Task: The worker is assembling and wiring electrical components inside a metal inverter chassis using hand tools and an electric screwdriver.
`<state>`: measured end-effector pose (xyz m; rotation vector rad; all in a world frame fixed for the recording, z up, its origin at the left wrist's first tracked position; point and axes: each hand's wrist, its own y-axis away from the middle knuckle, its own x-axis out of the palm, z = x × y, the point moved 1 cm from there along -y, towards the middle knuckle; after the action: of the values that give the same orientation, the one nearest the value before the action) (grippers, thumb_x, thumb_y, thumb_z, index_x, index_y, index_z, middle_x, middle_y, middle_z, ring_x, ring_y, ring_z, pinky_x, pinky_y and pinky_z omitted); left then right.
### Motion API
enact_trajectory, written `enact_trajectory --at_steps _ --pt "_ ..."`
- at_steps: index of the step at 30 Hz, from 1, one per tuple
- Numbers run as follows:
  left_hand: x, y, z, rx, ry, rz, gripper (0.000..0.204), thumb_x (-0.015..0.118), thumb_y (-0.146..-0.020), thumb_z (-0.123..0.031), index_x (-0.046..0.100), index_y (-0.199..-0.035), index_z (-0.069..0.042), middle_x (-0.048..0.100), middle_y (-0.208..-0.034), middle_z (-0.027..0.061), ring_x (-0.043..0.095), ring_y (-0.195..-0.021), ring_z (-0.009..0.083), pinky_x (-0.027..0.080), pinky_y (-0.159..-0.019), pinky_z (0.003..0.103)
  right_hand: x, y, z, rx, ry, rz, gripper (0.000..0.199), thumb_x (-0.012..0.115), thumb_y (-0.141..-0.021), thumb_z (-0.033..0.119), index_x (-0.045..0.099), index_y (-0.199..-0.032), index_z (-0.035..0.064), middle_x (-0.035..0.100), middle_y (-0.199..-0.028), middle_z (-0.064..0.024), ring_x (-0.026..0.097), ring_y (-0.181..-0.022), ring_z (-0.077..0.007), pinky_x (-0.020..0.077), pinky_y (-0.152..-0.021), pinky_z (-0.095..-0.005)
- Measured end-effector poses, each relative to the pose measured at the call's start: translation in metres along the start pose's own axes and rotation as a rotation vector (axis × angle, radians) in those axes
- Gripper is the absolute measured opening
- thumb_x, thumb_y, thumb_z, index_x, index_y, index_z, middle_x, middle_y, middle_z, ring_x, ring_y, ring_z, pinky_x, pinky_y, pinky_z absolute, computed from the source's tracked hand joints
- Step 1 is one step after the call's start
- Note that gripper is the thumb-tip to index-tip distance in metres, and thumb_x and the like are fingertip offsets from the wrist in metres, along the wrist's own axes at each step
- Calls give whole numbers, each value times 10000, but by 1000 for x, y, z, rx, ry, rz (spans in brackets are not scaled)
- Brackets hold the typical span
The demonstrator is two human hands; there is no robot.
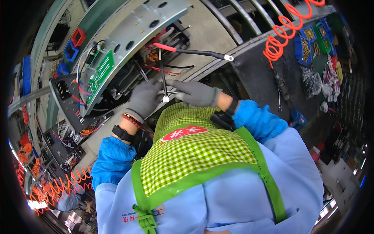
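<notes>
Pinching the thin black wire (162,76) in your gloved left hand (145,97), its white plug (166,99) hangs unconnected; your right hand (194,93) lies flat, holding nothing.

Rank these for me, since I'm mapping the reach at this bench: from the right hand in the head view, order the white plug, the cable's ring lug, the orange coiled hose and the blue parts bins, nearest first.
From the right hand:
1. White plug, just left of its fingers.
2. Ring lug, above, at the black cable's end.
3. Orange coiled hose, up and right.
4. Blue parts bins, farther right, just past the hose.
</notes>
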<state>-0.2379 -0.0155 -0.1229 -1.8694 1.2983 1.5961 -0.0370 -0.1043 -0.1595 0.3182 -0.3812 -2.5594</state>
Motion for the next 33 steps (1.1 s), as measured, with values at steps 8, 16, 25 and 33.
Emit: enact_trajectory --at_steps 8,16,25,33 --pt "-42 39 6 147 650 -351 240 562 -925 -220 615 -1090 -54 621 -935 161 621 -834 363 495 -697 407 -21 27 107 -114 -1056 371 575 507 -903 149 372 -1441 1 587 -1226 -149 587 -1059 -180 505 -861 -315" --pt "-46 78 3 86 583 -120 583 658 -827 -457 563 -1227 -44 651 -997 156 645 -857 348 504 -743 392 17 1 124 -711 108 271 554 519 -842 67 442 -1391 64 584 -1118 -133 584 -1002 -282 455 -907 -382" --pt "-48 66 2 153 845 -488 345 599 -932 -252 573 -1200 -38 670 -1056 125 670 -925 256 516 -814 342 5 -32 155 -757 226 -71 465 675 -806 138 571 -1256 83 620 -1011 -128 610 -952 -326 503 -808 -401" --pt "-33 46 12 19 781 -274 225 577 -931 -252 612 -1024 -50 647 -834 199 647 -776 360 525 -693 427 -3 -47 139 -655 158 -332 251 644 -811 142 654 -1049 63 598 -901 -90 585 -813 -281 490 -712 -351"
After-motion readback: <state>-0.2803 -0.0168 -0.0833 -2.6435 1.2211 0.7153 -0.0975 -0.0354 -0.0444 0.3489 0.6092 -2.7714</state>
